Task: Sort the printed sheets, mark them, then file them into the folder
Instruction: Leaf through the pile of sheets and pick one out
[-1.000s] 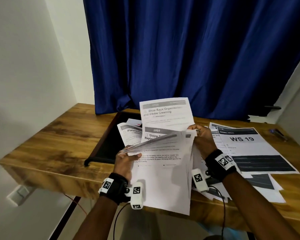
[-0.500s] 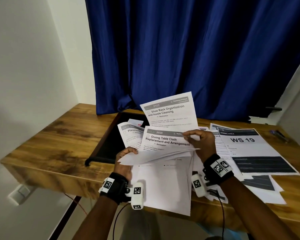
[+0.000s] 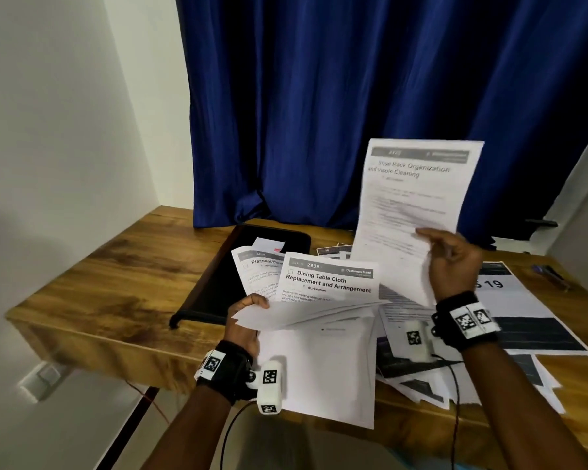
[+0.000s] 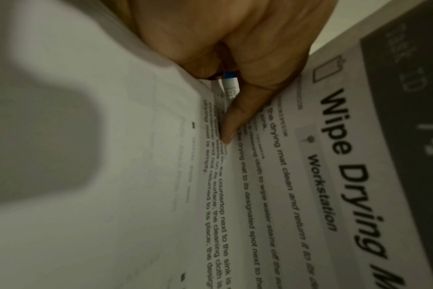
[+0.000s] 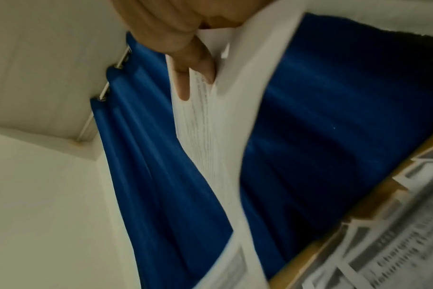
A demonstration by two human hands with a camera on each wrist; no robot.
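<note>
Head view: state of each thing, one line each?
Shoe Rack sheet: lifted clear, upright, pinched by right hand.
Sheet stack: fanned, gripped by left hand, Dining Table Cloth page showing.
Folder: flat on desk, a few sheets lying on it.
WS 19 sheets: spread loose on desk.
Pen: lying on desk, untouched.

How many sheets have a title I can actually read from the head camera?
3: Shoe Rack sheet raised in the right hand; Dining Table Cloth sheet and partly covered Placemat sheet fanned in the left hand. Others hidden.
</note>
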